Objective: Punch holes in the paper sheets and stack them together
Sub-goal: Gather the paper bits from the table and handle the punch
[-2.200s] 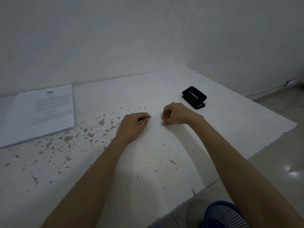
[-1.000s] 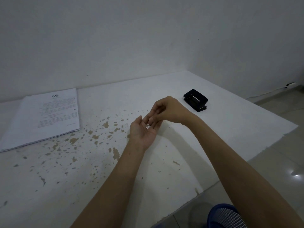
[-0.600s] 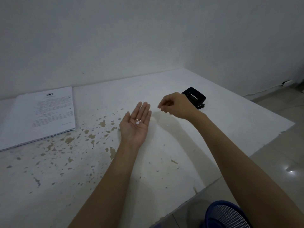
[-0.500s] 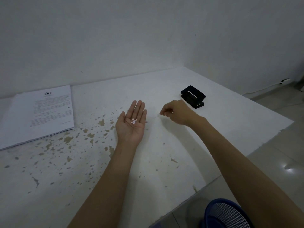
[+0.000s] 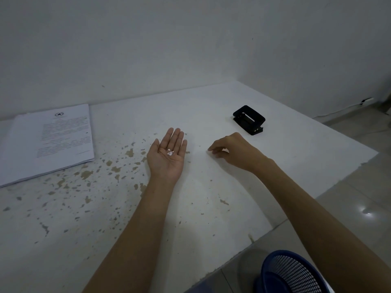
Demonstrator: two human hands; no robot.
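A stack of printed paper sheets [image 5: 50, 140] lies at the table's far left. The black hole punch [image 5: 249, 119] stands at the far right of the table. My left hand [image 5: 167, 155] rests palm up in the middle, fingers straight, with a few small white paper bits [image 5: 170, 152] lying loose on the palm. To its right my right hand [image 5: 232, 151] hovers low over the table, fingers curled and fingertips pointing left at the surface; I cannot see anything between them.
The white table [image 5: 190, 208] has chipped brown patches, mostly left of centre. Its front-right edge runs diagonally. A blue mesh waste basket [image 5: 289, 273] stands on the floor below that edge. White walls close the back and right.
My right hand left the left palm, where it dropped paper bits, and moved right and down to the table. The left hand stayed palm up.
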